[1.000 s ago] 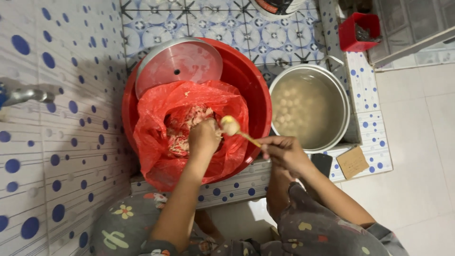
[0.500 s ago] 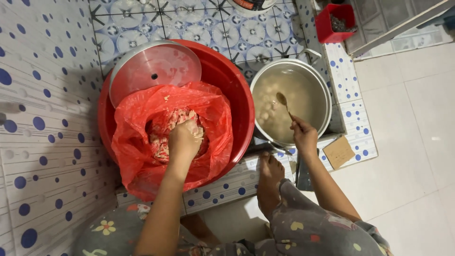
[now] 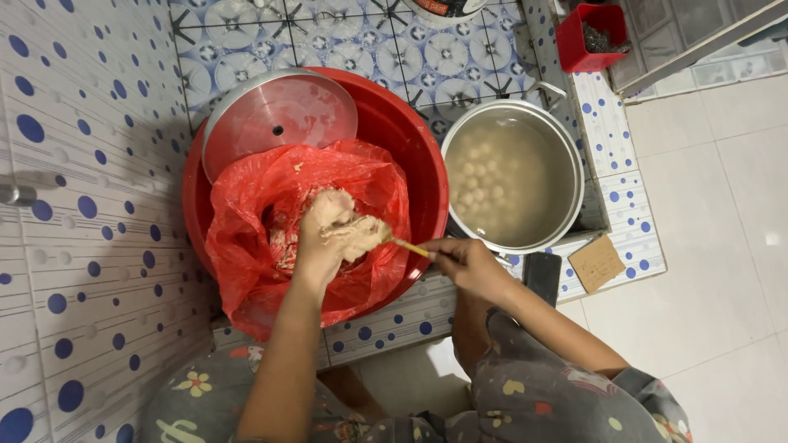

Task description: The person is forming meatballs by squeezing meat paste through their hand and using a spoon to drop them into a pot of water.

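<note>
While a lump of paste (image 3: pixel 355 236) is clenched in the left hand (image 3: pixel 324 238) over the red bag (image 3: pixel 246 246), a spoon (image 3: pixel 408 246) is grasped by the right hand (image 3: pixel 468 264) beside the pot (image 3: pixel 574 176)

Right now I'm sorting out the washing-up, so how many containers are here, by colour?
Red: 2, the big round red plastic basin and the small square red plastic tub.
Silver: 1, the round metal pot of pale balls.
Total: 3.
</note>
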